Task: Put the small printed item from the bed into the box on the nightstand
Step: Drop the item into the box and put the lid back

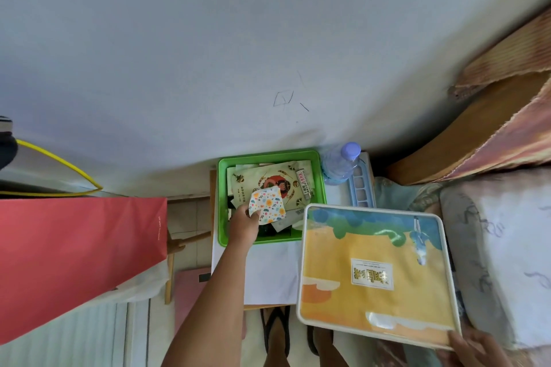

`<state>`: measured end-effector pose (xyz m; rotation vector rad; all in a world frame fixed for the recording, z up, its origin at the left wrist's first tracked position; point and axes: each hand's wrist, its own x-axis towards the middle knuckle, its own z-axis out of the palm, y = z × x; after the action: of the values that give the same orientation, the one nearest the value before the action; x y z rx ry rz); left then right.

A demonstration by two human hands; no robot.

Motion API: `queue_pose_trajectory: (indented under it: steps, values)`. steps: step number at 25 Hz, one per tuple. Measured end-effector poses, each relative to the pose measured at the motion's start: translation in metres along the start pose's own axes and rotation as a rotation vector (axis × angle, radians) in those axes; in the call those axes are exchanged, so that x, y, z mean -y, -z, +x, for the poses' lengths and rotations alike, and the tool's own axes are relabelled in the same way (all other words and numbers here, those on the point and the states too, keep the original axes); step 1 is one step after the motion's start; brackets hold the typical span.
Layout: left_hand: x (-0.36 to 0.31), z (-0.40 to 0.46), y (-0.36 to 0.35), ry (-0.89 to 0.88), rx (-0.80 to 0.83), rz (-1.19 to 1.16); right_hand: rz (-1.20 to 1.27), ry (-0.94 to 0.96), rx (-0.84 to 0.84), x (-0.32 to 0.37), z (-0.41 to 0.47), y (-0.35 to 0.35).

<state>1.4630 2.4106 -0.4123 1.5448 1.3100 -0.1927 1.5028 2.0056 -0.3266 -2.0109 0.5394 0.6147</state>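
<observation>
A small white item printed with coloured flowers (268, 204) is pinched in my left hand (245, 225) just above the inside of the green box (222, 188). The box stands on the white nightstand (268, 274) by the wall and holds a printed beige packet, a small tube and loose papers. My right hand (474, 348), at the bottom right, grips the corner of a large yellow and orange lid (372, 271), held tilted beside the box.
A clear water bottle (340, 165) with a purple cap and a pale blue rack (362, 188) stand right of the box. The bed (504, 241) lies to the right. A red bag (74, 259) is on the left. My sandalled feet (275, 334) are below.
</observation>
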Motion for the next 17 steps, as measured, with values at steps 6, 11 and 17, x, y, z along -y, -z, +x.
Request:
queue_pose_trajectory:
  steps: [6, 11, 17]
  values:
    - [0.009, -0.046, 0.031, 0.0, 0.006, -0.089, 0.059, -0.125, -0.034, 0.017, -0.01, -0.025]
    - [0.051, -0.098, 0.053, 0.091, -0.008, -0.202, 0.127, -0.146, 0.054, 0.031, -0.02, -0.067]
    - [0.074, -0.11, 0.063, 0.089, -0.05, -0.19, 0.133, -0.172, 0.176, 0.05, -0.008, -0.137]
